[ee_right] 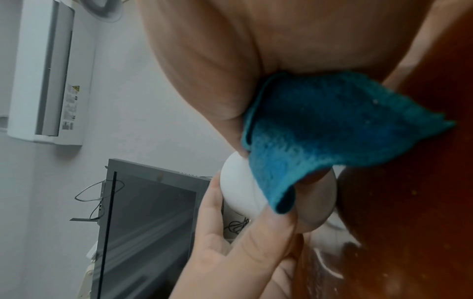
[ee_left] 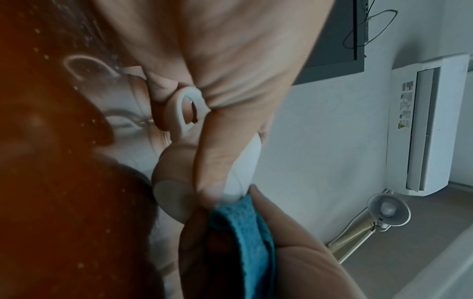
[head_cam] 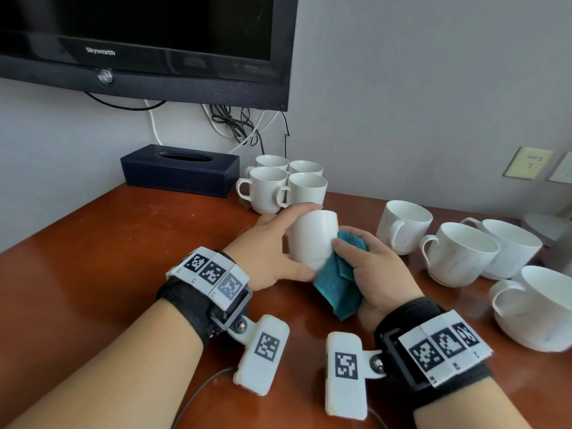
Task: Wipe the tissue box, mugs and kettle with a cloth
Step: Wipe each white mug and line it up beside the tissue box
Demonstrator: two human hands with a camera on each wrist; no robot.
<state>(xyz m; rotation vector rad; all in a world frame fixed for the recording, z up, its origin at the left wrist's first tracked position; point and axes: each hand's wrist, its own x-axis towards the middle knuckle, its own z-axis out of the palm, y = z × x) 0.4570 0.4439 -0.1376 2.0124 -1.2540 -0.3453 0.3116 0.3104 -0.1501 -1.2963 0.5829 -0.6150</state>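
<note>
Head view: left hand [head_cam: 272, 252] wraps its fingers and thumb round a white mug [head_cam: 312, 239], lifted off the table [head_cam: 108, 258] and tipped over.
Right hand [head_cam: 374, 274]: bunches a blue cloth [head_cam: 337, 289] in curled fingers, pressed to the mug's side near its base.
Left wrist view: mug handle [ee_left: 189, 109] sits against the palm (base faces the camera).
Tissue box [head_cam: 179, 170]: dark, at the back by the wall.
Other mugs: four clustered [head_cam: 281, 184] beside the box; four more [head_cam: 458, 252] on the right.
</note>
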